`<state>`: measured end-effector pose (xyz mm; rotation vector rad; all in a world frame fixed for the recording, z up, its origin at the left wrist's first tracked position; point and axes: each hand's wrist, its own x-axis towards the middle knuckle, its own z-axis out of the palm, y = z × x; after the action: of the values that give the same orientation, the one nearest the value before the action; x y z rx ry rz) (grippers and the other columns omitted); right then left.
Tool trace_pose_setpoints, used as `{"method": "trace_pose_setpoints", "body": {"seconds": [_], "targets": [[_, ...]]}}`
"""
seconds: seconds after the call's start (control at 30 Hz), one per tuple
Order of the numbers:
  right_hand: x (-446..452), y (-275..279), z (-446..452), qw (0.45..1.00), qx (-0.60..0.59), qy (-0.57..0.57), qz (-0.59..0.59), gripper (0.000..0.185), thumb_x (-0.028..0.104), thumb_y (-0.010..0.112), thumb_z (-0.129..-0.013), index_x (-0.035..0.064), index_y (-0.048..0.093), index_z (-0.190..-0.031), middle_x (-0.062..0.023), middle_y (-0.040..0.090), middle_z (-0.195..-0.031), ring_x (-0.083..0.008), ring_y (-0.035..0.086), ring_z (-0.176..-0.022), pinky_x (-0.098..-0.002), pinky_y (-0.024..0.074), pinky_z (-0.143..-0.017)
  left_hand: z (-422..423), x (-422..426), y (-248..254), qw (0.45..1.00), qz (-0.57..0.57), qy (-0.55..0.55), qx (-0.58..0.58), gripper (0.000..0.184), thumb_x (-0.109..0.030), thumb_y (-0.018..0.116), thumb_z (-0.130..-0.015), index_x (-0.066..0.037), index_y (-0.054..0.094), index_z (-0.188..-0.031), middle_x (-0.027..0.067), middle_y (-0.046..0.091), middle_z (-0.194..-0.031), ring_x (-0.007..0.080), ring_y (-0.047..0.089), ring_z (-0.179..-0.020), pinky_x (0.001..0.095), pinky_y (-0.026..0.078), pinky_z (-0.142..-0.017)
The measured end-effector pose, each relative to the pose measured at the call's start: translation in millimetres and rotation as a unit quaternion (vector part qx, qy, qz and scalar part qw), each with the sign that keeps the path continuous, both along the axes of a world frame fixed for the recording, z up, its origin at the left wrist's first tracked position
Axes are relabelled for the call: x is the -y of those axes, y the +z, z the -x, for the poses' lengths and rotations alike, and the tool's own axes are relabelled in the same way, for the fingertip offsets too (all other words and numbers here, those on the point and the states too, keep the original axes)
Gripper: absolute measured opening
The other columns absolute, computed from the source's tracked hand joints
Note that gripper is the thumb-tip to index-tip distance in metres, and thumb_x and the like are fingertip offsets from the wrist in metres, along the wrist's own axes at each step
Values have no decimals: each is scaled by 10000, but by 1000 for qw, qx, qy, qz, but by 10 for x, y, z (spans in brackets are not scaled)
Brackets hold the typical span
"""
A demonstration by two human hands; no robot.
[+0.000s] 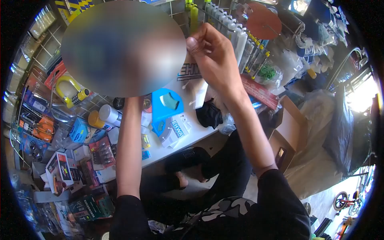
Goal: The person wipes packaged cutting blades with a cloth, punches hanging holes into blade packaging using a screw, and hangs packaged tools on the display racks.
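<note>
From here the right hand [216, 56] pinches narrow, on what I can't tell, the left lost in blur, and a dipping left forearm [130, 148] could knock the white, blue-lettered box [175, 131] off the white counter's [161, 153] nearby front edge.

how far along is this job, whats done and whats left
Looks done: EHWA-marked packaging and blue item lie on the white table. In hand: right hand raised, fingers bent; any load is unclear. Blur hides the left hand and the work, so what's left can't be told.
</note>
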<state>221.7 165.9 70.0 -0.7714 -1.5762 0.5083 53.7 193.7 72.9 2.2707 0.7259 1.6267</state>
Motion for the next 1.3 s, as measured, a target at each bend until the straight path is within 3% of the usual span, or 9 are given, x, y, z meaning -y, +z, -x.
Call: {"method": "trace_pose_setpoints", "body": {"seconds": [0.17, 0.27, 0.37, 0.43, 0.77, 0.83, 1.0, 1.13, 1.3], "targets": [[41, -3, 140, 996, -80, -14, -28, 88, 25, 618, -903, -8, 546, -864, -108, 558, -683, -112, 493, -667, -300, 435, -597, 135, -15, 70, 997, 4, 12, -78, 261, -8, 630, -830, 34, 707, -1075, 85, 705, -1092, 171, 661, -1004, 278, 521, -857], [-37, -20, 48, 988, -25, -28, -153, 181, -32, 644, -689, 27, 563, -841, -149, 656, -825, -393, 643, -820, -436, 473, -661, 193, -90, 84, 968, 187, -145, 87, 315, -145, 573, -932, 56, 669, -1155, 139, 640, -1249, 213, 610, -1139, 335, 483, -970], [92, 7, 61, 981, 18, -123, -152, 239, -35, 640, -697, 59, 592, -911, -104, 688, -861, -328, 664, -911, -492, 447, -825, 224, 120, 179, 957, 233, -81, 152, 374, -274, 514, -1021, 48, 671, -1128, 127, 638, -1244, 197, 595, -1140, 334, 451, -1002], [114, -20, 77, 989, 2, -103, -107, 235, -7, 664, -718, 59, 603, -935, -110, 695, -865, -326, 650, -951, -515, 420, -856, 233, 298, 268, 979, 200, 17, 17, 353, -277, 561, -1014, 50, 668, -1097, 91, 648, -1167, 153, 590, -1067, 294, 437, -964], [-89, -127, 20, 989, -57, 5, -135, 176, 135, 724, -863, -15, 677, -943, -166, 670, -774, -250, 678, -715, -351, 519, -650, 22, 498, 304, 976, 173, 126, -48, 243, -210, 692, -941, 27, 706, -996, -6, 672, -924, 61, 572, -869, 207, 446, -793], [-106, -91, -65, 989, -61, 63, -122, 177, 146, 731, -815, -8, 686, -892, -216, 669, -784, -347, 676, -742, -413, 522, -674, -6, 536, 361, 974, 130, 159, -95, 230, -200, 690, -939, 23, 708, -990, -4, 683, -912, 61, 576, -860, 213, 452, -785], [-35, 29, -223, 973, -73, 217, 28, 179, 132, 602, -984, -37, 603, -1044, -68, 647, -873, -99, 569, -817, -269, 470, -722, -118, 581, 387, 961, 77, 206, -168, 280, -232, 679, -937, 39, 685, -1008, 3, 693, -896, 48, 558, -857, 221, 452, -800], [-132, -86, -146, 954, -110, 264, 93, 191, 170, 576, -1011, -18, 599, -1028, -24, 618, -896, -72, 536, -827, -235, 451, -739, -570, 985, 538, 919, -19, 337, -202, 113, -82, 656, -892, 13, 701, -849, 103, 686, -760, 180, 641, -709, 329, 500, -689], [109, 121, -59, 993, -32, 115, 2, 170, 148, 598, -996, -21, 620, -989, -45, 628, -850, -81, 540, -799, -251, 462, -717, -372, 950, 557, 942, -19, 276, -190, 111, -73, 634, -915, 11, 688, -867, 115, 691, -776, 183, 653, -725, 347, 513, -722]]}}
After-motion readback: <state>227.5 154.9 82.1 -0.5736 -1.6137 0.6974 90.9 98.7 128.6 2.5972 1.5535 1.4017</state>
